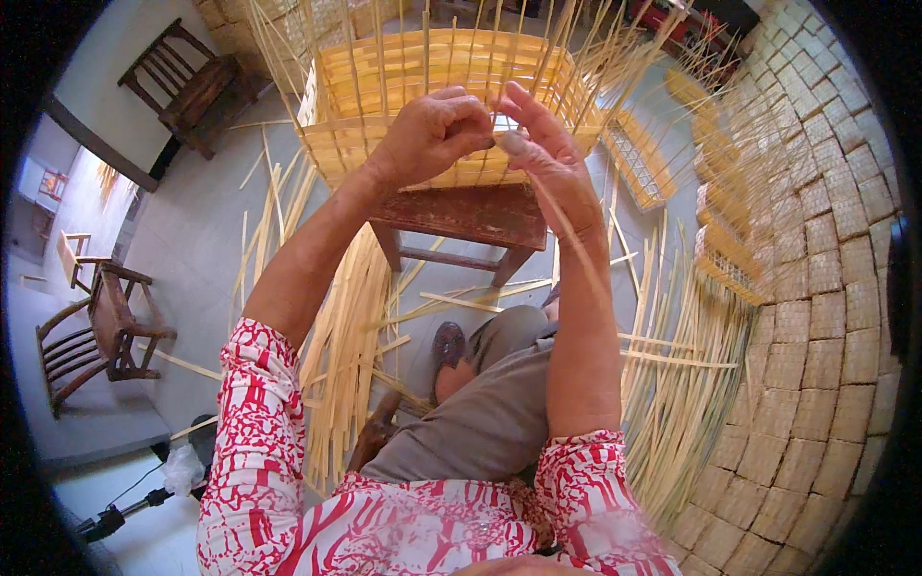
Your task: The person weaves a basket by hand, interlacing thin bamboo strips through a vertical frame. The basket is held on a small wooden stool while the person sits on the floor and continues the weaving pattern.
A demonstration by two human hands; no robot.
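Observation:
In front of me a half-woven bamboo basket [346, 134] rests on a dark wooden stool [471, 213], with upright stakes rising from its walls. At its near wall my left hand [442, 130] is closed, thumb and fingers pinched together around a thin bamboo strip. Just beside it my right hand [549, 154] has thumb and forefinger curled towards the same spot. A thin pale bamboo strip [567, 226] trails back from the right hand across that forearm. The exact pinch point between the hands is small and partly hidden by the fingers.
Loose bamboo strips [346, 355] lie on the floor below, and more [672, 384] at the right. Several woven baskets [725, 259] stand along the right, beside a wall of stacked woven pieces [816, 336]. Wooden chairs [120, 317] are at the left.

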